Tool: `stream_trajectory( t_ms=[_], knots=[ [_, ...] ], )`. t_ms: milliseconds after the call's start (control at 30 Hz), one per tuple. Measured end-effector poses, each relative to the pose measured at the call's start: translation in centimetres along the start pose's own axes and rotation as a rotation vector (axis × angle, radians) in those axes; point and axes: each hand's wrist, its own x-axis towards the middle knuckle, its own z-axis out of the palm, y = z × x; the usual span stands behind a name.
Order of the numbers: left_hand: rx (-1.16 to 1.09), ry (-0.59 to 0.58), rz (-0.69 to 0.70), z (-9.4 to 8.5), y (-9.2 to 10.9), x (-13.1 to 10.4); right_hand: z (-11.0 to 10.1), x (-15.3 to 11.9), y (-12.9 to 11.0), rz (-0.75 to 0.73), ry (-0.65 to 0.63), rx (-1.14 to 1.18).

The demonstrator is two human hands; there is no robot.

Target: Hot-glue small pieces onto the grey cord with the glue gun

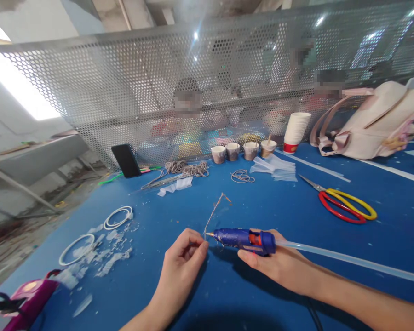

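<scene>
My right hand is wrapped round a blue glue gun, which lies level with its nozzle pointing left. A long translucent glue stick runs out of its back end to the right. Between the thumb and fingers of my left hand is the lower end of a thin twig-like stem. The stem slants up and away, with small brownish offshoots at its top. The glue gun's tip is at the stem, just above my left fingertips; whether they touch I cannot tell.
Scissors with red and yellow handles lie right. Paper cups, a cup stack and a pale backpack stand along a perforated metal screen. White rings and scraps lie left, near a purple power strip. A phone leans behind.
</scene>
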Motion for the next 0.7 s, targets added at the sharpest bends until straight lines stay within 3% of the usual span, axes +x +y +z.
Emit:
stream_trajectory(
  t_ms=[233, 367, 533, 700],
  knots=[
    [0.013, -0.004, 0.002, 0.03, 0.08, 0.01, 0.03, 0.04, 0.12, 0.043, 0.012, -0.001],
    [0.036, -0.016, 0.008, -0.04, 0.16, 0.00, 0.14, -0.07, 0.33, -0.017, -0.032, 0.008],
    [0.024, -0.009, -0.018, 0.05, 0.26, 0.04, 0.13, 0.00, 0.32, 0.034, 0.038, -0.016],
    [0.022, -0.014, -0.014, 0.03, 0.27, 0.10, -0.06, 0.03, 0.11, -0.046, -0.027, -0.014]
  ],
)
